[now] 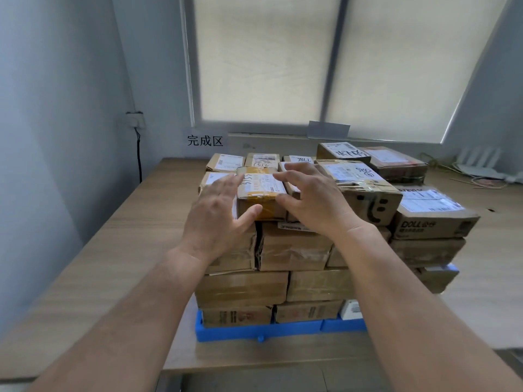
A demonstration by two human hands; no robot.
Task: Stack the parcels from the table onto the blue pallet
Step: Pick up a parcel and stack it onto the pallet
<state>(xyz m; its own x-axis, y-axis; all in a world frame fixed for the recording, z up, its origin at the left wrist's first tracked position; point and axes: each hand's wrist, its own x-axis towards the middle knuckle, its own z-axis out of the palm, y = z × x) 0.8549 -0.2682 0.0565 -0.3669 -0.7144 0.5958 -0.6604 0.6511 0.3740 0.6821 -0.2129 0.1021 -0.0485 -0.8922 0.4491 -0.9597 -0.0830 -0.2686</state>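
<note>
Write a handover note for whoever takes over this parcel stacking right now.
Left hand: open, fingers flat along the left side of the yellow-taped parcel, thumb on its front.
Right hand: open, fingers spread, thumb at the parcel's right front edge.
The parcel sits on top of the stack, front left.
Done: several layers stacked on the blue pallet.
Left: let go, check it sits square; any parcels not yet stacked are out of view.
</note>
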